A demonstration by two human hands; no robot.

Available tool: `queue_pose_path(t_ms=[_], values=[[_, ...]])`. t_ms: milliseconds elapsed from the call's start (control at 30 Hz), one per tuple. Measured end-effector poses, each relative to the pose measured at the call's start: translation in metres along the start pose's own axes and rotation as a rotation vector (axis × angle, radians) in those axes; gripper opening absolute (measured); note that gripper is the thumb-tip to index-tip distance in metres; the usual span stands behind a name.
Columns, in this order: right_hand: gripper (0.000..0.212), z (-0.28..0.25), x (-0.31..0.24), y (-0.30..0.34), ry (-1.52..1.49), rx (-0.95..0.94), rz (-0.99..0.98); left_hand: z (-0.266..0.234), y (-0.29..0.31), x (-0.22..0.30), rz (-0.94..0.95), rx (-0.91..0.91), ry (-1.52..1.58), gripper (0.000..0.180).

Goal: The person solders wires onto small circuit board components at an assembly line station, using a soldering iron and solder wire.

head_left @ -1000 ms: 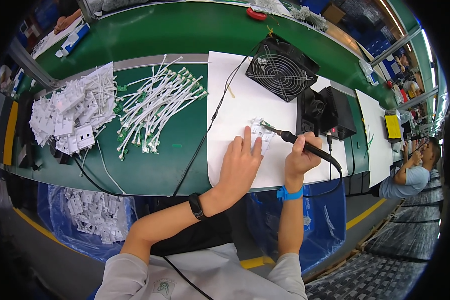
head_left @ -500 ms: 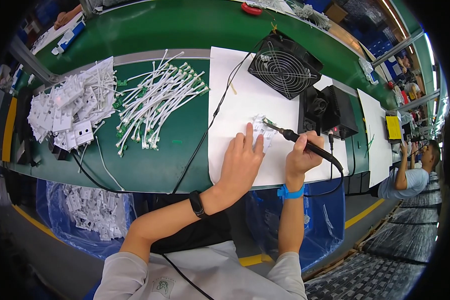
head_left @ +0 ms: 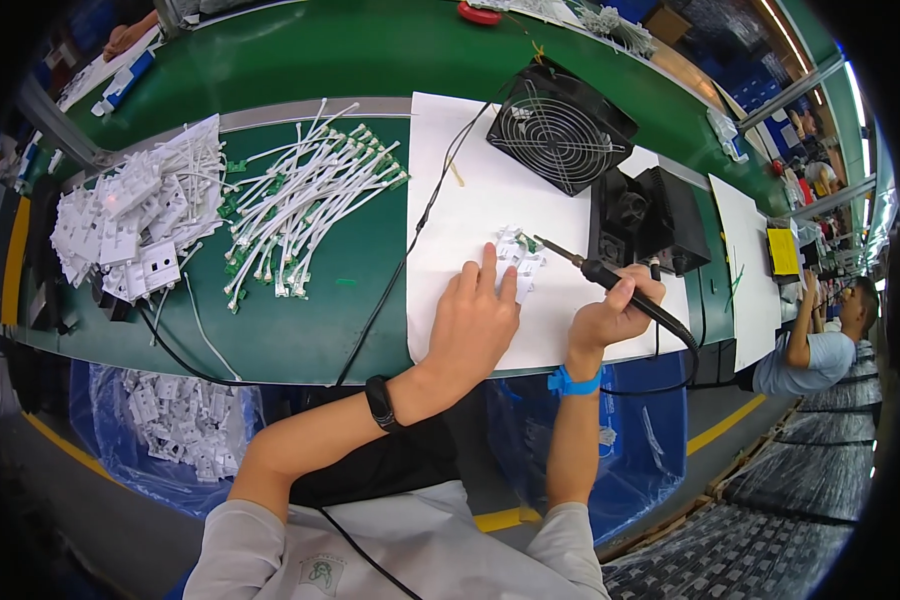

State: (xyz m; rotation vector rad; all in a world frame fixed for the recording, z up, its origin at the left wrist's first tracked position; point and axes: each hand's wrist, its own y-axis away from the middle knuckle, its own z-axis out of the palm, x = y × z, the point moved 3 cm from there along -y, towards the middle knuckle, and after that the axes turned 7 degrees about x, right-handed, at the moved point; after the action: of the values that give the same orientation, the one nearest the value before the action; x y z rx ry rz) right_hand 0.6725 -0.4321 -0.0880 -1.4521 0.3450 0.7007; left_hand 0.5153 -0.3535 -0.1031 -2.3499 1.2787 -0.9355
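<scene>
My right hand [head_left: 620, 308] is closed around the black handle of a soldering iron [head_left: 610, 278]. The iron's bare metal tip points up and left, just right of a small green circuit board [head_left: 526, 242]. This board sits at the upper end of a white plastic housing [head_left: 520, 268] on a white sheet [head_left: 450, 225]. My left hand [head_left: 475, 315] lies over the sheet with its fingers stretched out, index and middle fingertips at the housing's left edge. Whether the tip touches anything is too small to tell.
A black fan [head_left: 562, 130] and a black box-shaped unit [head_left: 675, 220] stand behind my right hand. White cables with green boards [head_left: 310, 200] and a heap of white housings [head_left: 135, 220] lie left. A black cord [head_left: 402, 265] crosses the sheet's left side. A person [head_left: 820, 345] works far right.
The soldering iron's tip has drawn back to the right, off the green board. My left hand stays at the housing. The whole view has shifted slightly.
</scene>
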Motion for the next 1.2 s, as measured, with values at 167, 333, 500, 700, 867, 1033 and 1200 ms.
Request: queue_pose_path(t_ms=[167, 333, 500, 700, 867, 1033, 1200], values=[[0.015, 0.002, -0.002, -0.002, -0.010, -0.005, 0.023, -0.002, -0.002, -0.002, 0.006, 0.015, 0.058, 0.044], [0.014, 0.002, 0.001, -0.002, -0.024, -0.029, 0.065, -0.003, -0.003, -0.002, 0.009, 0.033, 0.069, 0.042], [0.014, 0.000, 0.003, -0.001, 0.007, -0.043, 0.085, -0.004, -0.003, -0.002, 0.003, 0.006, 0.061, 0.041], [0.013, 0.004, 0.002, -0.002, -0.020, -0.095, 0.048, -0.004, -0.003, -0.004, -0.004, -0.003, 0.062, 0.041], [0.014, 0.004, 0.003, -0.002, 0.004, -0.140, 0.034, -0.005, -0.003, -0.005, -0.002, -0.007, 0.082, 0.040], [0.014, 0.002, 0.009, -0.001, 0.002, -0.135, -0.001, -0.005, -0.002, -0.005, -0.002, 0.005, 0.093, 0.039], [0.015, 0.001, 0.005, -0.002, 0.033, -0.117, -0.014, -0.006, -0.002, -0.006, 0.000, 0.006, 0.099, 0.038]])
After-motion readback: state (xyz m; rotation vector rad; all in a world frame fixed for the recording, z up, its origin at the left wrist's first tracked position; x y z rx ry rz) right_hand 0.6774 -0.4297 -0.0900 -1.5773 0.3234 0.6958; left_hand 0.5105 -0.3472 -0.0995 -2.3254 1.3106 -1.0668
